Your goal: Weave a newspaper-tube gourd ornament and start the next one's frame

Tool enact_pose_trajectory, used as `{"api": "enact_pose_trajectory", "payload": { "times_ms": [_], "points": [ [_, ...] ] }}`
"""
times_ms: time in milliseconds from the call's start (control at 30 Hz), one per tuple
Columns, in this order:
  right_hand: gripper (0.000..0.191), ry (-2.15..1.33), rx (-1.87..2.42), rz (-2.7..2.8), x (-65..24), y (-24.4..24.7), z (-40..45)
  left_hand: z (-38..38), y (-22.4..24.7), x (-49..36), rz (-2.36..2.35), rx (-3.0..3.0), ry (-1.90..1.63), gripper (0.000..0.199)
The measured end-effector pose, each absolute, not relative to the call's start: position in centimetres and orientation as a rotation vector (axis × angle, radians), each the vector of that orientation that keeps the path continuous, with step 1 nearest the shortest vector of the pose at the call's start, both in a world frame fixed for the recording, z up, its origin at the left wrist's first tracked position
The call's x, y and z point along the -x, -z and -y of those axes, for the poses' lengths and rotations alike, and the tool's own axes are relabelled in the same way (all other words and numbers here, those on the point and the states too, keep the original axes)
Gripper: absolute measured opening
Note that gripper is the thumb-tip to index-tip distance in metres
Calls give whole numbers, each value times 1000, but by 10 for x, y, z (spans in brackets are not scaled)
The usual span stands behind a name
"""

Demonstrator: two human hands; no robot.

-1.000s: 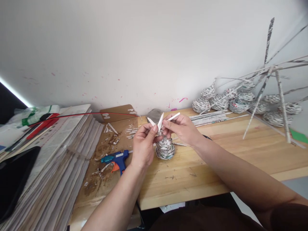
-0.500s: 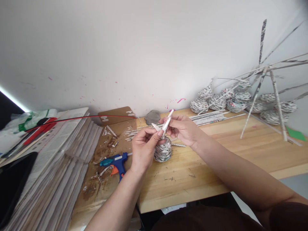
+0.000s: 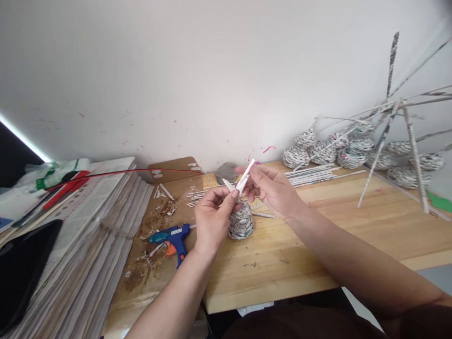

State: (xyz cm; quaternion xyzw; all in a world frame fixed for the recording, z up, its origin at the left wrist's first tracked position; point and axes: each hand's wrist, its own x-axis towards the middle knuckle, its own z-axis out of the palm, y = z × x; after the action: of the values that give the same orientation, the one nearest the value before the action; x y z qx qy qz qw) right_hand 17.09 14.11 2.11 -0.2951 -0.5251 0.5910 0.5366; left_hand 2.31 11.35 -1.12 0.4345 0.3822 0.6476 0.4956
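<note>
My left hand pinches the base of rolled white paper tubes just above a small woven paper gourd. One flattened, pointed paper end sticks up to the left between the fingers. My right hand is on the other side, its thumb and forefinger closed around the upper part of the longer tube. The gourd stands upright on the wooden table, its top hidden behind the left hand's fingers.
A blue glue gun lies on stained cardboard among paper scraps, beside a tall newspaper stack. Behind are paper sticks, a grey round piece and several woven gourds. Long paper stakes spread out at right.
The two white tube ends, apart before, now line up as one slanting piece. My right hand has shifted slightly right, and the view has moved a little.
</note>
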Motion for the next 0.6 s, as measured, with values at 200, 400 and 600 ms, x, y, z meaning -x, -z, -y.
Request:
{"api": "enact_pose_trajectory", "payload": {
  "times_ms": [200,400,600],
  "points": [
    [29,-1205,871,1320,-160,-14,-135,-115,14,-24,-918,-1001,-1630,27],
    [8,-906,933,1480,-154,-8,-126,-116,12,-24,-907,-996,-1652,23],
    [8,-920,931,1435,-153,-6,-127,-116,11,-23,-811,-827,-1597,27]
  ]
}}
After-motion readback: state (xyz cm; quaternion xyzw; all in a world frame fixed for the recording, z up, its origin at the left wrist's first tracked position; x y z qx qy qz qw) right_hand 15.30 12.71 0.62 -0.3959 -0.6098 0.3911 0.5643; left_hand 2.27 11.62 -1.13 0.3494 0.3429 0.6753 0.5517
